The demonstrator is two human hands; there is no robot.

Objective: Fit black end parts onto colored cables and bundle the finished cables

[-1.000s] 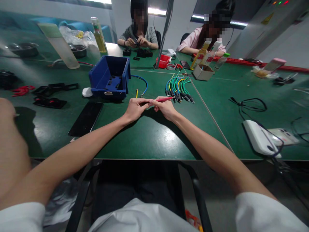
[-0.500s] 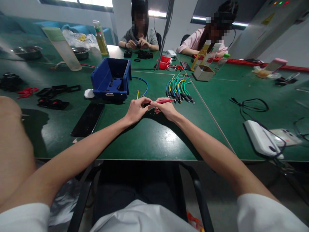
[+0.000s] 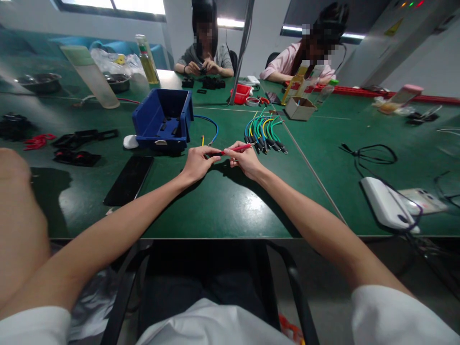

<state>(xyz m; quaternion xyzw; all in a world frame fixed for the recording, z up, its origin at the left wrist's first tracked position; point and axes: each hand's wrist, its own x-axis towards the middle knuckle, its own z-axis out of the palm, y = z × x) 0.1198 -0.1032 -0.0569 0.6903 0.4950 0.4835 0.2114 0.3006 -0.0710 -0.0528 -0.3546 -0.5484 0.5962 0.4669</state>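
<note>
Over the green table (image 3: pixel 223 206) my two hands meet on a short red wire (image 3: pixel 237 148). My right hand (image 3: pixel 246 160) pinches the wire near its middle. My left hand (image 3: pixel 199 162) is closed on its left end, where a small dark piece may sit, too small to make out. Just beyond my right hand lies a bundle of green, blue and yellow wires (image 3: pixel 264 132) with black ends. A blue wire (image 3: pixel 212 125) and a yellow one (image 3: pixel 203 140) lie beyond my left hand.
A blue bin (image 3: pixel 163 120) with dark parts stands left of centre. A black phone (image 3: pixel 129 173) lies nearer, black frames (image 3: pixel 79 139) further left. A white box (image 3: pixel 386 208) and cables sit right. Two people work at the far side by a red tray (image 3: pixel 241 93) and a cardboard box (image 3: pixel 300 108).
Both hands have stayed together on the red wire, shifting slightly. The wire's right end now tilts a little more upward.
</note>
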